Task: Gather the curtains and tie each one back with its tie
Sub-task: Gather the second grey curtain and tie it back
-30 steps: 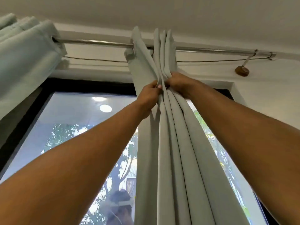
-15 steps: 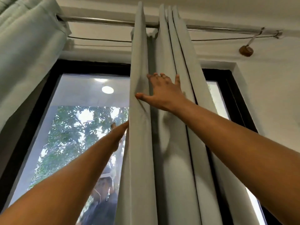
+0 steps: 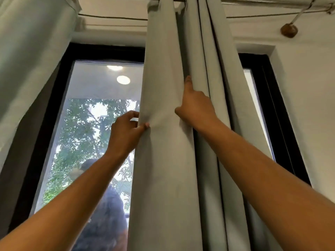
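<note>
Grey curtain [image 3: 168,160] hangs bunched in folds mid-window, from the rod [image 3: 253,0] above both hands. Left hand [image 3: 125,134]: thumb and fingers [image 3: 133,114] clamped on the curtain's left edge, fabric pinched between them. Right hand [image 3: 196,107]: fingertips tucked into a fold just right of that, grip hidden, can't tell. Second curtain [image 3: 27,69] well left of the left fingers, untouched.

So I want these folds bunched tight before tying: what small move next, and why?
Probably draw the left hand, pinching the curtain by its outer edge, across toward the right hand, whose fingers sit tucked in a fold. The leftmost pleat hangs apart from the others.
</note>
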